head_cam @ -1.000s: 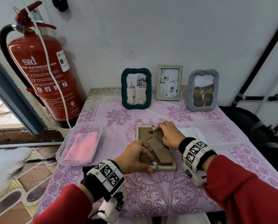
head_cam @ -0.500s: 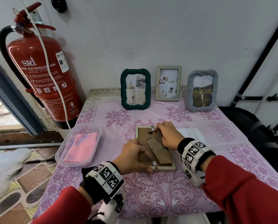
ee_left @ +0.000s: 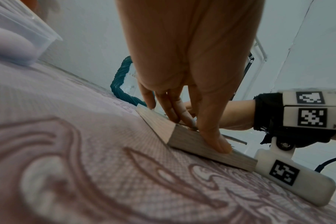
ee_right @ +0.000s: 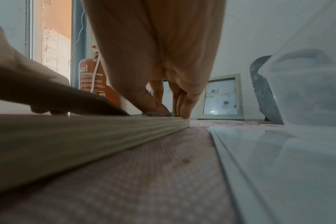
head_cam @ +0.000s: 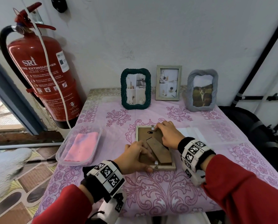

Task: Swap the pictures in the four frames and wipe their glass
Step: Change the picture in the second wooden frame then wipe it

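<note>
Nothing has shifted: both hands stay pressed on a face-down wooden picture frame (head_cam: 155,148).
Left hand (head_cam: 136,156) fingers flat on its brown backing near the table's front edge; right hand (head_cam: 168,135) fingertips pinching the far-edge clip (head_cam: 152,128).

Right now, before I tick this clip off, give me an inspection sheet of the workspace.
Surface: table under a pink floral cloth.
Job's things: wooden frame face down, back up; green frame, pale frame and grey frame upright at the wall; white sheets beside the wooden frame.
Clutter: clear tub holding a pink cloth.
Hands: left hand presses the frame's near corner; right hand works at its far edge.
Cables: white cord across the fire extinguisher.
Surroundings: white wall, black bag to the right.
</note>
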`<action>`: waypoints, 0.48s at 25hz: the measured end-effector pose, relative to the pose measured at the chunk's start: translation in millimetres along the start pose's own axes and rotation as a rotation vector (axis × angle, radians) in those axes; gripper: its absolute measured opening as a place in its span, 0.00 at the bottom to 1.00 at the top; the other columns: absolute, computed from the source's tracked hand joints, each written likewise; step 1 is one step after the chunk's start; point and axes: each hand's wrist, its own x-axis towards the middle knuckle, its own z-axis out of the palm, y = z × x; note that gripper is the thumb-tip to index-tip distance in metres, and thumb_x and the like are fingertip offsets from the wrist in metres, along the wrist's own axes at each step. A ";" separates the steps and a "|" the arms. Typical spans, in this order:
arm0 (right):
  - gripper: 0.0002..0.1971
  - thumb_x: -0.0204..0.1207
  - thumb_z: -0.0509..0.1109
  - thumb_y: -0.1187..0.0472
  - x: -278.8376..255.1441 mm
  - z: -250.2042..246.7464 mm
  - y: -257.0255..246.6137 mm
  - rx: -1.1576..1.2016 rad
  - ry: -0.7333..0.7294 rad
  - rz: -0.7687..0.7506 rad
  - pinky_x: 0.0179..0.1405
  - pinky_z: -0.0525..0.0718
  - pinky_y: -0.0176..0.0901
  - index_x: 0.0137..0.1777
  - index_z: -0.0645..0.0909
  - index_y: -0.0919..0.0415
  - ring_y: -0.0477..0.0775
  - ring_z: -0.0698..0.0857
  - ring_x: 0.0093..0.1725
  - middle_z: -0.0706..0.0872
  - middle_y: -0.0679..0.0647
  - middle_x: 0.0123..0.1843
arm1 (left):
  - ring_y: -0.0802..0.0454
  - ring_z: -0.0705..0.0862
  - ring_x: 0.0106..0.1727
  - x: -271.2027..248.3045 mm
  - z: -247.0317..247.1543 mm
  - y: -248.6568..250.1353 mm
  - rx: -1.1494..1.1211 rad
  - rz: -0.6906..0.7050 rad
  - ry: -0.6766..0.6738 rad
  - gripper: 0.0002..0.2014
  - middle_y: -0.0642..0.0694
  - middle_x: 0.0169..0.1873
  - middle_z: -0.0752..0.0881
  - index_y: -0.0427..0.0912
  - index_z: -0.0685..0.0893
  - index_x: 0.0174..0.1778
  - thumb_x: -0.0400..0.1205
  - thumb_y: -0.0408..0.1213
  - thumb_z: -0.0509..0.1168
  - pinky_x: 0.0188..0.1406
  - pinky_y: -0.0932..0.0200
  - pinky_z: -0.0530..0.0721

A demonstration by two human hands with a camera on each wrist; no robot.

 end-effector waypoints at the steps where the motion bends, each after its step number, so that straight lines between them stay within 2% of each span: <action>1: 0.25 0.71 0.59 0.77 -0.4 -0.3 -0.2 -0.001 -0.001 -0.001 0.63 0.71 0.45 0.67 0.72 0.60 0.59 0.66 0.67 0.72 0.60 0.65 | 0.55 0.71 0.64 0.2 -0.2 -0.4 -0.001 0.001 -0.003 0.16 0.53 0.58 0.77 0.54 0.89 0.51 0.67 0.45 0.79 0.60 0.58 0.59; 5: 0.25 0.70 0.59 0.77 -1.8 -1.1 -1.4 -0.002 -0.013 0.001 0.64 0.71 0.45 0.67 0.72 0.60 0.59 0.67 0.66 0.72 0.60 0.66 | 0.56 0.71 0.64 -0.5 -1.5 -1.2 0.017 0.004 -0.014 0.17 0.55 0.56 0.76 0.55 0.90 0.51 0.67 0.46 0.79 0.65 0.57 0.63; 7: 0.26 0.70 0.58 0.77 -2.4 -1.2 -1.4 0.010 -0.022 0.008 0.66 0.70 0.44 0.68 0.71 0.61 0.59 0.67 0.68 0.72 0.60 0.68 | 0.58 0.74 0.61 -1.9 -3.2 -4.3 -0.026 0.006 0.017 0.16 0.56 0.54 0.76 0.55 0.90 0.48 0.65 0.47 0.80 0.64 0.62 0.69; 9: 0.26 0.71 0.57 0.77 -3.9 -2.4 -0.2 0.049 -0.036 0.019 0.68 0.67 0.42 0.70 0.71 0.63 0.58 0.66 0.70 0.71 0.60 0.70 | 0.61 0.77 0.55 -2.0 -6.2 -9.5 -0.129 -0.016 0.110 0.14 0.55 0.52 0.78 0.54 0.90 0.46 0.65 0.45 0.80 0.54 0.78 0.72; 10: 0.25 0.72 0.57 0.76 -5.0 -3.3 0.4 0.083 -0.044 0.023 0.69 0.66 0.41 0.70 0.70 0.63 0.58 0.66 0.71 0.71 0.60 0.71 | 0.62 0.78 0.53 -1.2 -8.0 -12.4 -0.174 -0.049 0.181 0.14 0.54 0.51 0.78 0.54 0.88 0.47 0.67 0.43 0.79 0.49 0.82 0.72; 11: 0.25 0.73 0.57 0.76 -6.2 -4.1 0.8 0.127 -0.044 0.026 0.69 0.66 0.40 0.70 0.70 0.64 0.58 0.66 0.72 0.71 0.60 0.72 | 0.60 0.79 0.52 0.2 -9.8 -15.8 -0.200 -0.103 0.258 0.14 0.52 0.51 0.78 0.52 0.86 0.50 0.70 0.42 0.78 0.48 0.80 0.74; 12: 0.24 0.74 0.58 0.75 -7.6 -4.6 0.5 0.172 -0.028 0.029 0.69 0.66 0.39 0.70 0.71 0.64 0.58 0.67 0.72 0.71 0.60 0.72 | 0.57 0.80 0.51 1.5 -11.3 -19.3 -0.208 -0.174 0.315 0.16 0.48 0.52 0.79 0.48 0.85 0.55 0.72 0.42 0.76 0.50 0.74 0.78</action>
